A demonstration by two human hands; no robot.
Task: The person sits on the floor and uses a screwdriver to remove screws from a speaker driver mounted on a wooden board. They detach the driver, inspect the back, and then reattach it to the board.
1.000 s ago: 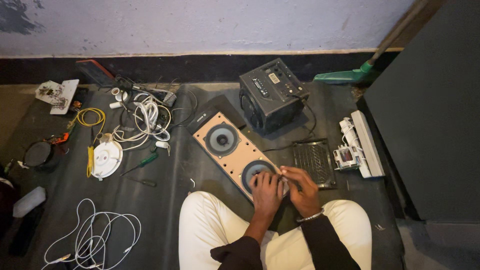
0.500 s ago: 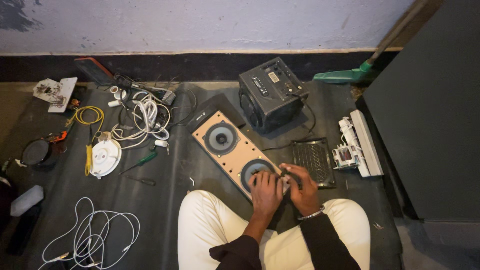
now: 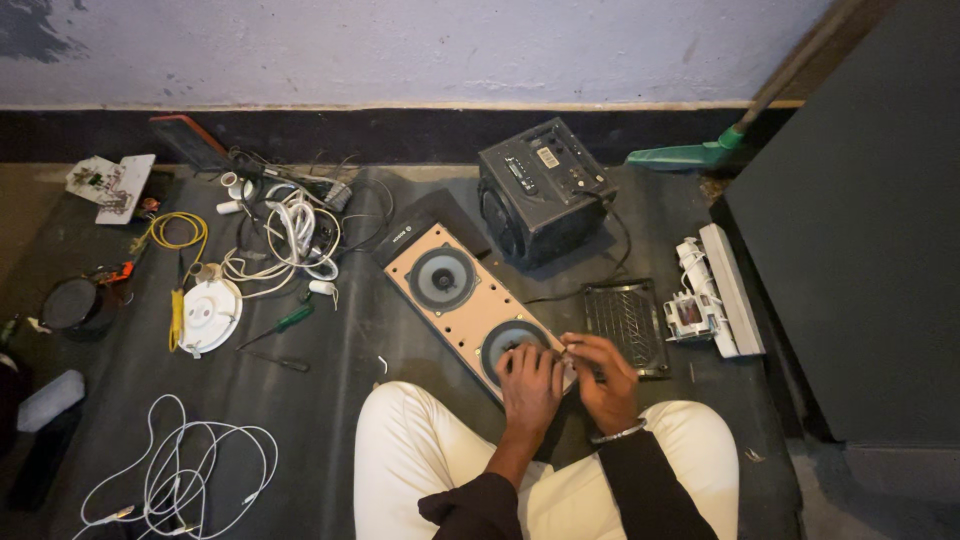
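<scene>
Speaker cabinet [image 3: 462, 300], the long wooden-faced one, lies flat on the dark mat [image 3: 330, 400] between my knees and the black radio box [image 3: 545, 190], its two round drivers facing up. I'm working at the nearer driver [image 3: 508, 340], right at its edge. To do this well, I judge I should keep the cabinet pinned so it cannot slide, and keep my fingers off the soft cone.

My left hand [image 3: 530, 385] rests on the lower driver, fingers curled down and touching its rim; I cannot tell whether it holds anything. My right hand [image 3: 605, 375] is half closed just beside it, fingertips pinched on something small I cannot make out.

A black speaker grille [image 3: 627, 325] lies just to the right, a green-handled screwdriver [image 3: 285, 325] well off to the left near the tangle of white cables [image 3: 295, 235].
</scene>
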